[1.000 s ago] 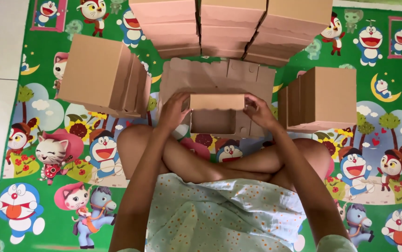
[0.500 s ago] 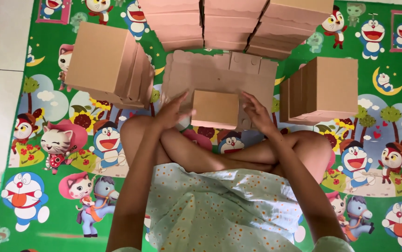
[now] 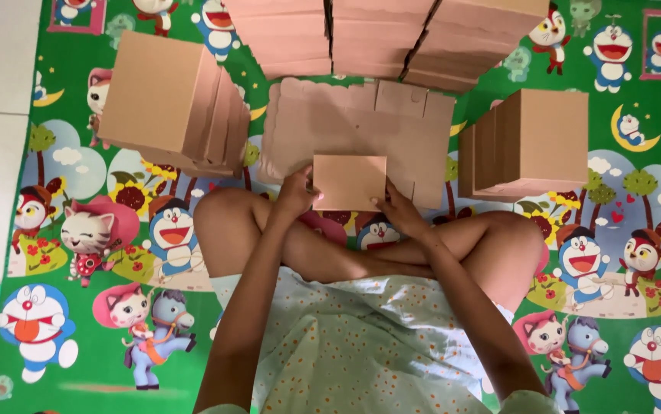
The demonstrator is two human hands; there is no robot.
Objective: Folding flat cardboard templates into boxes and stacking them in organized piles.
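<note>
At your left, a row of folded boxes [image 3: 173,103] stands finished. Your left hand [image 3: 296,195] and right hand [image 3: 401,215] clasp the closed small box [image 3: 350,182] by its sides above the flat blanks [image 3: 361,126], which remain unfolded. More finished boxes [image 3: 534,142] stand right.

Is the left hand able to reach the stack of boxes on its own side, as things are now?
Probably yes, but not at once. The left hand is on the small box, which both hands hold. The stack stands beside it on the mat, with nothing between.
</note>
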